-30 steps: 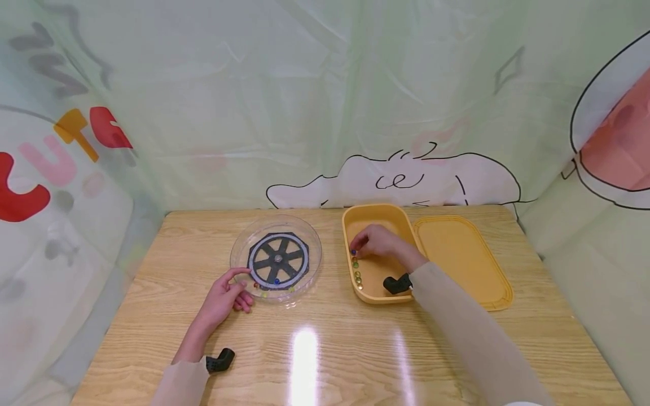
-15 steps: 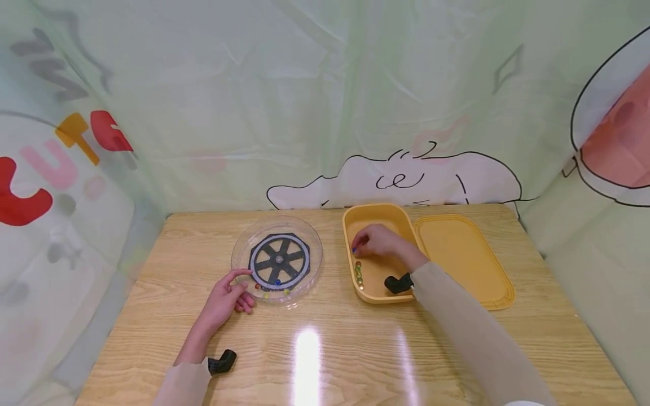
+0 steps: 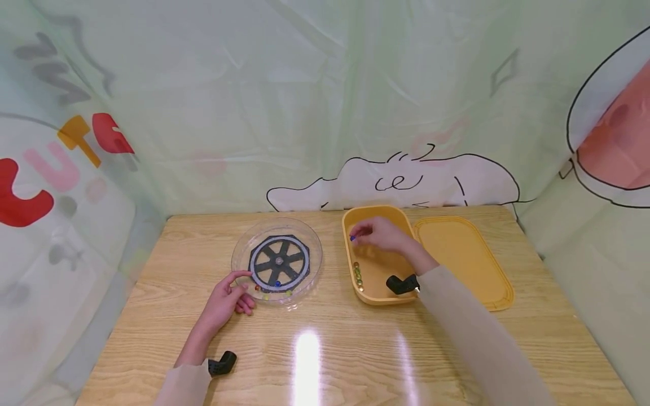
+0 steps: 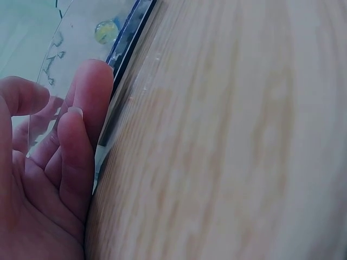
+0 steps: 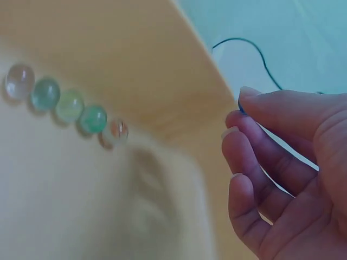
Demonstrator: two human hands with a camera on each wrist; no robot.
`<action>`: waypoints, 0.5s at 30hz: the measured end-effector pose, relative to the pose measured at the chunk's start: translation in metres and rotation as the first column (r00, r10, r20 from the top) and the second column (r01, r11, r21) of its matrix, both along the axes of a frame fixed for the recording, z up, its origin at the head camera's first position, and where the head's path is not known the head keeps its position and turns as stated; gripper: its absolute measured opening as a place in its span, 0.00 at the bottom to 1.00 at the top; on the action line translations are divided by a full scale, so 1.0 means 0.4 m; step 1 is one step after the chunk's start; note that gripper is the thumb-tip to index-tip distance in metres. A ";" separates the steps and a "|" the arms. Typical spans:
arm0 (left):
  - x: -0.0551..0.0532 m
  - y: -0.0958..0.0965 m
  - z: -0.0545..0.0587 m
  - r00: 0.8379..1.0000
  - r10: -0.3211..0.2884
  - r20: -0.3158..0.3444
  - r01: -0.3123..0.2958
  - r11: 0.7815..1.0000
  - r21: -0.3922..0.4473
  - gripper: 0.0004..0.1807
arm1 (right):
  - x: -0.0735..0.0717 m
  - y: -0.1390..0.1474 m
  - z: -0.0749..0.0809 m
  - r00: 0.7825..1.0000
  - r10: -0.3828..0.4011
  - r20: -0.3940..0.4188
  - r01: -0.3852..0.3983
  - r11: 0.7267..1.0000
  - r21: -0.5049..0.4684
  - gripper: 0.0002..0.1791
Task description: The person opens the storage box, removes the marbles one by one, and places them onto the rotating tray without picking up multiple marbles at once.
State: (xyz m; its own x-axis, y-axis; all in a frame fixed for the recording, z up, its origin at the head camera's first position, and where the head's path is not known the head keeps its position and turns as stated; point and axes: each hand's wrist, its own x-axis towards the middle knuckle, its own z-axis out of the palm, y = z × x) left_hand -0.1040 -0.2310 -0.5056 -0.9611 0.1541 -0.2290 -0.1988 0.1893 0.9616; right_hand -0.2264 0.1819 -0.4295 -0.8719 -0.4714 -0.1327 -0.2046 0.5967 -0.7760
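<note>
In the head view my right hand (image 3: 380,234) pinches a blue marble (image 3: 352,238) between thumb and fingertips, raised above the yellow box (image 3: 383,301). Only a sliver of that marble shows in the right wrist view, under the thumb. Several glass marbles (image 5: 69,106), greenish, clear and orange-tinted, lie in a row along the box's left wall. My left hand (image 3: 223,299) touches the near-left rim of a round clear dish (image 3: 315,234), fingers relaxed, index finger extended along the rim. Inside the dish are a blue marble (image 3: 277,284), a reddish one (image 3: 257,288) and yellow-green ones (image 3: 288,293).
A dark spoked wheel shape (image 3: 279,261) shows within or beneath the dish. To the right of the box a flat yellow lid (image 3: 464,262) lies on the wooden table (image 3: 355,349). A printed curtain (image 3: 228,113) hangs behind the table's far edge.
My right hand has lifted up and away from the box's left wall with the blue marble. The row of marbles below has drawn closer together. My left hand stays at the dish rim.
</note>
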 end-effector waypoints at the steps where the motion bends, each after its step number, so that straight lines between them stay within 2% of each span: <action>1: 0.000 0.001 0.001 1.000 0.001 0.000 -0.001 1.000 0.002 0.19 | 0.003 -0.003 0.003 1.000 -0.002 -0.009 0.002 1.000 -0.008 0.08; 15: 0.004 0.004 0.006 1.000 0.012 -0.028 -0.012 1.000 -0.008 0.17 | 0.046 -0.107 0.034 0.998 -0.015 -0.066 0.009 0.995 -0.100 0.08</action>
